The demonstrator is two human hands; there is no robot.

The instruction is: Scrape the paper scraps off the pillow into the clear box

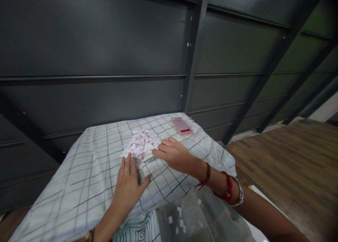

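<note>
A heap of small torn paper scraps point(142, 143), white with pink and red marks, lies on a white checked cloth point(97, 164). My left hand point(129, 184) rests flat with its fingers stretched out and thumb apart, the fingertips at the heap's near left edge. At the right edge of the heap, my right hand point(174, 154) has its fingers curled and pressed together. Whatever is in the right fingers, if anything, is hidden. A ring shows on the left hand, and red bands and bangles circle the right wrist and forearm.
A phone point(182, 126) with a lit screen lies on the cloth behind my right hand. Nearest me is a grey translucent sheet or container point(190, 217) with several paper bits on it. A dark panelled wall point(92, 59) rises behind; wooden floor point(285, 157) lies right.
</note>
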